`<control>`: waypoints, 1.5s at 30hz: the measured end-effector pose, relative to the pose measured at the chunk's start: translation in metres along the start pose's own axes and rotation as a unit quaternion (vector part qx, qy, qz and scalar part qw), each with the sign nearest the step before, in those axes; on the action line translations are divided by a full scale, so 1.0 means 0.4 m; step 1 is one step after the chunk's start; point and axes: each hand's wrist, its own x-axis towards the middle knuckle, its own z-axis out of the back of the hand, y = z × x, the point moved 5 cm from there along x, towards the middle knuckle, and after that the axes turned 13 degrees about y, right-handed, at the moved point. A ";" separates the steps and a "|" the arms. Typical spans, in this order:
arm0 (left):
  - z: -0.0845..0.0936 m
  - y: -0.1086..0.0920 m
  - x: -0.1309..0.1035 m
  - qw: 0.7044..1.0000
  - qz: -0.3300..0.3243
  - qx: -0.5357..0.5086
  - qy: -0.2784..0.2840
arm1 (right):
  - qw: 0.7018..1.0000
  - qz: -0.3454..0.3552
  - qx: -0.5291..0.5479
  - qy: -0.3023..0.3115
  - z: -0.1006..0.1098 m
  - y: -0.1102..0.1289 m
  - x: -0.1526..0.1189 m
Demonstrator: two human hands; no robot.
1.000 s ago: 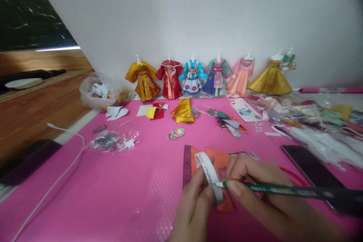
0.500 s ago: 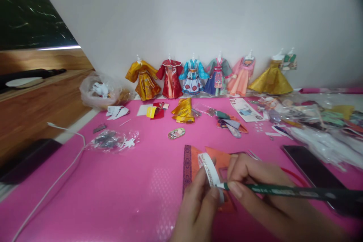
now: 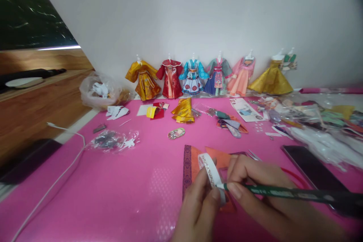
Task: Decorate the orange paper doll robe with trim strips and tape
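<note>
My left hand pinches a curled white strip with a patterned band along it. A dark green pen-like tool is held in my right hand, its pale tip touching the edge of the strip. Beneath both hands, orange fabric with a purple patterned border lies on the pink mat. The lower part of the fabric is partly hidden by my fingers.
Small dresses on stands, one of them blue, line the wall. Behind my hands lie an oval patterned piece and gold fabric. A phone and plastic bags are at the right, a white cable at the left.
Both hands keep nearly the same place and grip. The pen-like tool has tilted very slightly at its far right end.
</note>
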 end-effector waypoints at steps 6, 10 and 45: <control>0.000 0.006 0.003 1.000 0.007 -0.003 -0.004 | 1.000 0.004 0.012 0.003 -0.002 -0.002 0.004; -0.004 0.008 0.011 1.000 0.019 -0.013 -0.001 | 1.000 0.000 0.015 0.007 -0.003 -0.001 0.008; -0.032 -0.054 0.033 0.990 -0.052 -0.014 0.129 | 0.995 -0.061 0.067 0.032 0.026 -0.086 0.082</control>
